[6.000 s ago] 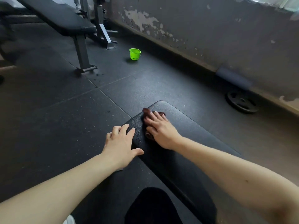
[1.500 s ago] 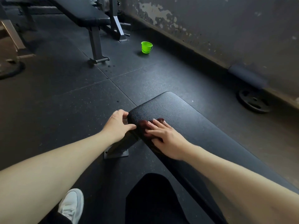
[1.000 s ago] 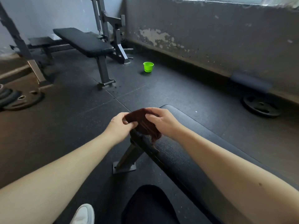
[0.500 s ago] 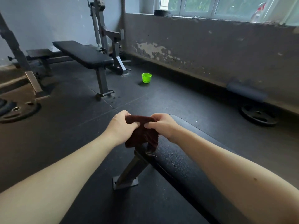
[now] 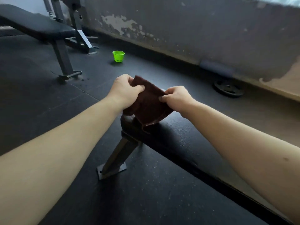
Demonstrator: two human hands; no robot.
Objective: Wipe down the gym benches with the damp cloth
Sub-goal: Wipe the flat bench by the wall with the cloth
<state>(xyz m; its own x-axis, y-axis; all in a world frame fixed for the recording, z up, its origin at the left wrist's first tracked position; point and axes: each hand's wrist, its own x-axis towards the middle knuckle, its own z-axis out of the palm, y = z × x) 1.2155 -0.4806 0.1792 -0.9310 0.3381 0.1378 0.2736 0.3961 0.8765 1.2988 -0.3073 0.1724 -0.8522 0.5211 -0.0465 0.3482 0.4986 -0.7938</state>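
Two benches in view: far bench (image 5: pixel 40 26) upper left. Small green bucket (image 5: pixel 118 56) on floor near wall. Left hand (image 5: pixel 125 91) pinches upper corner of brown cloth (image 5: pixel 149 104). Cloth held spread over end of near bench (image 5: pixel 178 140), lower edge at the pad, contact unclear. Right hand (image 5: pixel 176 99) pinches opposite edge. Weight plate (image 5: pixel 228 90) flat on floor, right.

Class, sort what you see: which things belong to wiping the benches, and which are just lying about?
Job: brown cloth, pinched by left hand and right hand; near bench below it; far bench.
Lying about: weight plate; grey roll by the wall; green bucket, use unclear.
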